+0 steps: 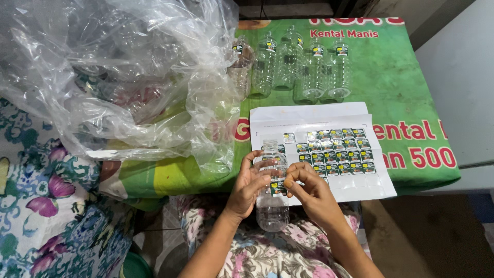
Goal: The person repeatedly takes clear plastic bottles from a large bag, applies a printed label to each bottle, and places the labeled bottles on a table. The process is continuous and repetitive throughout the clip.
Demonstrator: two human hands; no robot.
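Note:
My left hand grips a clear empty plastic bottle from the left, holding it upright over my lap. My right hand presses a small dark and yellow sticker onto the bottle's side with thumb and fingers. Just beyond the bottle, on the green table, lies a white sticker sheet with several rows of the same small stickers.
Several labelled clear bottles lie in a row at the back of the green printed table cover. A big crumpled clear plastic bag with more bottles fills the left. Floral cloth lies at lower left.

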